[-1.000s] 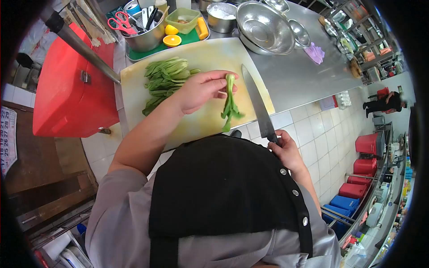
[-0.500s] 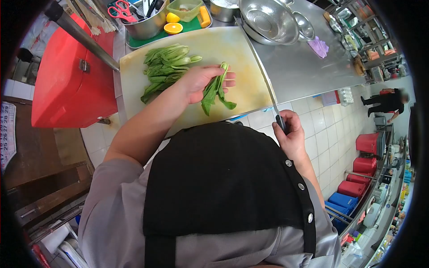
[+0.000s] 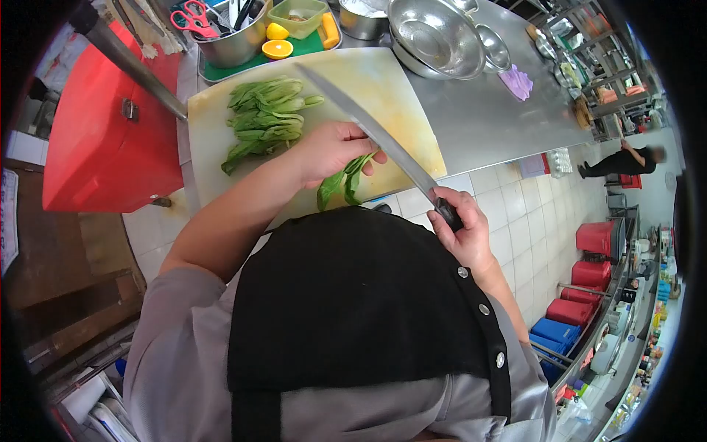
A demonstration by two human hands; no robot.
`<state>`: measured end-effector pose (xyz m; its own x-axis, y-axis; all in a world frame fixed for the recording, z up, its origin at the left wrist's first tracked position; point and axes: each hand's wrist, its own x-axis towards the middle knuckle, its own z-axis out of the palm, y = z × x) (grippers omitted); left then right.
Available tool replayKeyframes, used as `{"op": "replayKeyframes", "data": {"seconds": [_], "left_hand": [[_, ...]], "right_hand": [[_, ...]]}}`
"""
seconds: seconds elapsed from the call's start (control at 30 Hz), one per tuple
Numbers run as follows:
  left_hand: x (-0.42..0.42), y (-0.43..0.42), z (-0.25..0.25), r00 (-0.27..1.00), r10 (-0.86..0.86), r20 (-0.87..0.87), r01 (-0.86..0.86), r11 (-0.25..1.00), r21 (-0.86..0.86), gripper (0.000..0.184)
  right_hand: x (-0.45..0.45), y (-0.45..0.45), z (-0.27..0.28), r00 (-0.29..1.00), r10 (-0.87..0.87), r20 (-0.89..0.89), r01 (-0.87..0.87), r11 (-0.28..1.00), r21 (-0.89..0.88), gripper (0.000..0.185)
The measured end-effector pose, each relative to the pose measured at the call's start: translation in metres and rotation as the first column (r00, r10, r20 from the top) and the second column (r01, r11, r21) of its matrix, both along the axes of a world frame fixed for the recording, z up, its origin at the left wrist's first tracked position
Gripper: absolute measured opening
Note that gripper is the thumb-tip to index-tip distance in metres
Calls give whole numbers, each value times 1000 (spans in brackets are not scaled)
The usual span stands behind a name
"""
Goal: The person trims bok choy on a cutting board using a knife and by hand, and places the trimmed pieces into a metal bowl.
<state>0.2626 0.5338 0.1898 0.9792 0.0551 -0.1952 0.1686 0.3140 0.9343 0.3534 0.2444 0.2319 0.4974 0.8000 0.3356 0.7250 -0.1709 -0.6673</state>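
Observation:
My left hand [image 3: 337, 153] is closed round a leafy green stalk [image 3: 346, 180], its leaves hanging over the near edge of the cutting board [image 3: 213, 162]. In my right hand [image 3: 462, 225] is the black handle of a long knife [image 3: 375, 132]. The blade slants up and left across the board, passing over the fingertips of my left hand and hiding the upper end of the stalk. Whether blade and stalk touch cannot be made out. A pile of leafy greens [image 3: 266, 118] lies on the board's left part.
Behind the board, a green-lined tray [image 3: 302, 50] holds cut orange pieces [image 3: 278, 49] and a pot of utensils [image 3: 232, 48]. Metal bowls [image 3: 434, 37] and a purple cloth [image 3: 517, 82] are at the right. A red cooler [image 3: 110, 147] stands left; a person [image 3: 626, 160] is far right.
The knife has swung from the board's right edge to a slant above my left hand. My left hand has lowered the stalk toward the board's near edge. The distant person has turned.

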Motion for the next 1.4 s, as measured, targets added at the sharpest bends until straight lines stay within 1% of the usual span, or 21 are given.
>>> {"op": "replayKeyframes", "data": {"seconds": [0.1, 0.2, 0.3, 0.5, 0.6, 0.8, 0.9, 1.0, 1.1, 1.13, 1.23, 1.4], "left_hand": [[-8, -7, 21, 997, -14, 78, 3, 989, 145, 33], [-9, -10, 24, 993, -50, 111, 28, 981, 191, 35], [-14, -9, 34, 991, -91, 102, 57, 954, 293, 35], [-12, -7, 28, 986, -126, 106, 86, 943, 322, 33], [-13, -6, 31, 986, -147, 72, 110, 919, 379, 33], [-15, -6, 30, 982, -138, 128, 83, 928, 363, 33], [-16, -5, 37, 977, -167, 132, 107, 922, 373, 31], [-18, -3, 28, 968, -160, 195, 106, 959, 261, 30], [-22, -2, 32, 989, -137, 61, 130, 986, 105, 30], [-23, -1, 31, 989, -125, 76, 114, 985, 128, 31], [-23, 2, 28, 989, -99, 113, 76, 980, 186, 33], [-22, 2, 24, 985, -105, 136, 70, 967, 243, 34]], "right_hand": [[-2, 8, 12, 995, 48, 89, -49, 999, 18, 42], [-1, 9, 13, 990, 51, 135, -51, 999, -3, 44], [-1, 9, 13, 987, 49, 153, -48, 999, -9, 44], [-2, 9, 16, 983, 53, 175, -47, 998, -38, 44], [-2, 9, 18, 984, 57, 172, -52, 998, -34, 44], [-1, 8, 19, 985, 57, 163, -49, 997, -53, 44], [-1, 8, 18, 985, 57, 160, -51, 998, -44, 44], [1, 7, 16, 991, 38, 131, -34, 999, -31, 43], [4, 0, 6, 998, 16, 67, -14, 999, -29, 40], [4, 0, 4, 999, 10, 42, -9, 1000, -30, 39], [2, 3, 6, 998, -13, 55, 14, 1000, -7, 37], [3, 3, 0, 997, -48, 53, 47, 999, 18, 39]]}}
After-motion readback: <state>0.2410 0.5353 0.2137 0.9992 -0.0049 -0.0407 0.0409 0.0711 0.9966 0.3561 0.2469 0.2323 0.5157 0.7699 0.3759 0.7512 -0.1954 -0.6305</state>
